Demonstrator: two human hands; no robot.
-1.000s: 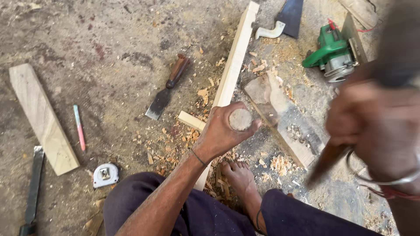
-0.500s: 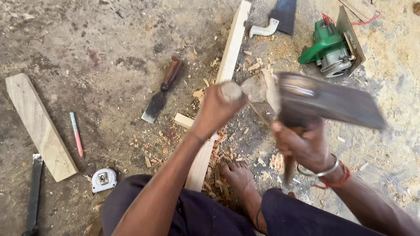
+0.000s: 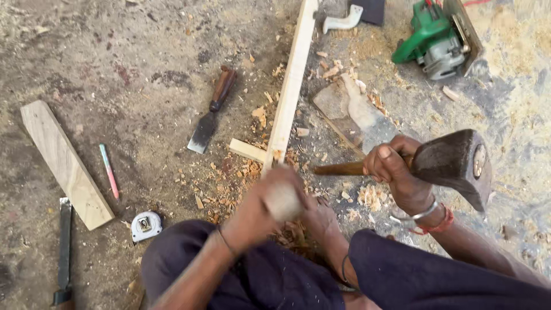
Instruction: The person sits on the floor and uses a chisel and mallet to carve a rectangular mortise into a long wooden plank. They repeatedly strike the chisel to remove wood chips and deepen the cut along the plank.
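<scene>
The left hand [image 3: 274, 198] is clamped around a pale round handle [image 3: 282, 202] at the near end of the wooden batten [image 3: 290, 92], whose long axis runs toward 12 o'clock. At 3 o'clock, just beside it, the right hand [image 3: 396, 172] grips a hammer [image 3: 453, 163], its head pointing toward 3.

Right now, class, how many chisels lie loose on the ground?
2: one brown-handled chisel left of the long wooden strip, one dark chisel at the left edge. Others may be hidden.

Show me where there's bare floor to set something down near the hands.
Free: the ground between the pale plank and the chisel, with only a pencil there, and everything above them. Crowded: chips around the long strip, where the left hand grips, and right of it by the right hand, hammer and green saw.
</scene>
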